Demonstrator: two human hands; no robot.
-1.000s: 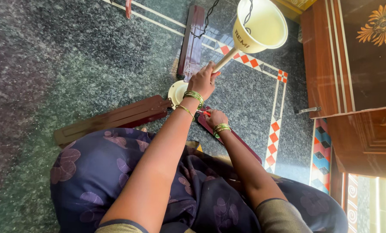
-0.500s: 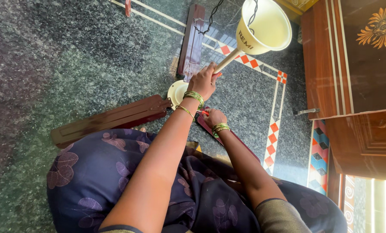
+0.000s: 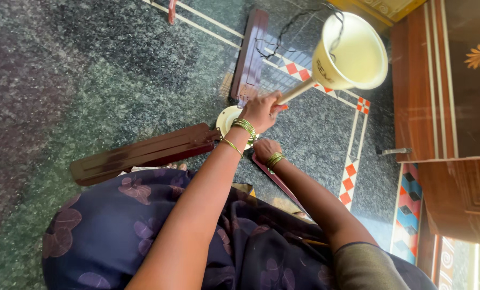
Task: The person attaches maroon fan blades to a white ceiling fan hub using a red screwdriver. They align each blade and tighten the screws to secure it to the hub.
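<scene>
While the ceiling fan (image 3: 226, 121) lies on the speckled stone floor (image 3: 89, 70), its cream rod (image 3: 296, 92) is clasped by the left hand (image 3: 261, 110), fingers closed around it, arm extended forward. The right hand (image 3: 265, 149) is pressed near the hub; its grip cannot be told. Dark brown blades (image 3: 143, 153) are spread flat. A wooden cabinet (image 3: 449, 107) is seen at right.

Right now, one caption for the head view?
Left hand grips a ceiling fan's downrod; right hand rests by its brown blades.
</scene>
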